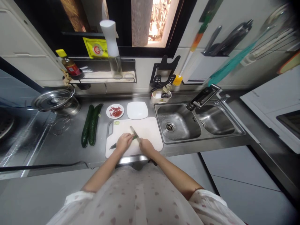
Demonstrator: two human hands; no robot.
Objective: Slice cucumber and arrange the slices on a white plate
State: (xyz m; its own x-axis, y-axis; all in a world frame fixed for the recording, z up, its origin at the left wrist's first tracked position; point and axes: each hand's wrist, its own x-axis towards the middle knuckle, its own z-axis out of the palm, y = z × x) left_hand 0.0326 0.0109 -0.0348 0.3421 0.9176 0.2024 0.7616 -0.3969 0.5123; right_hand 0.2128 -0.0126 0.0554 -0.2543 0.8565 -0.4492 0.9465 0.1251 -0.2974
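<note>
A white cutting board [150,131] with a grey handle lies on the steel counter. My left hand [124,142] is closed over a dark green cucumber [113,146], whose ends stick out on both sides of the fingers. In my right hand [146,147] is the handle of a knife [135,133]; its blade points up and left, at the cucumber's right end. A pale green slice [116,122] rests at the board's upper left. Behind the board are a white plate of small red pieces [115,111] and a bare square white plate [137,110].
Two whole cucumbers [90,125] lie left of the board. A lidded steel pot [67,104] stands at the back left. To the right is a double sink [178,122] with a black faucet [202,97]. A shelf [98,76] holds bottles above the counter.
</note>
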